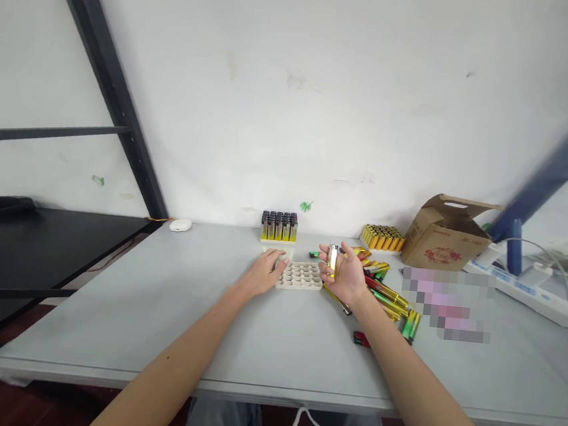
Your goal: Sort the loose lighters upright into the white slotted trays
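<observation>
In the head view my right hand (350,277) is turned palm up, and a yellow lighter (332,260) with a shiny metal top stands upright in its fingers. An off-white tray (300,283) with rows of round holes lies just left of that hand, its holes bare. My left hand (264,273) rests at the tray's left end, fingers apart and slightly bent; whether they press on the tray I cannot tell. Loose lighters (385,295) in gold, green and red lie in a pile beside and partly behind my right hand and forearm.
Against the wall stand a rack of black-topped yellow lighters (279,227) and a block of orange-yellow lighters (382,238). An open cardboard box (445,238), a white power strip (522,293) and cables are at the right. A white case (180,225) sits back left.
</observation>
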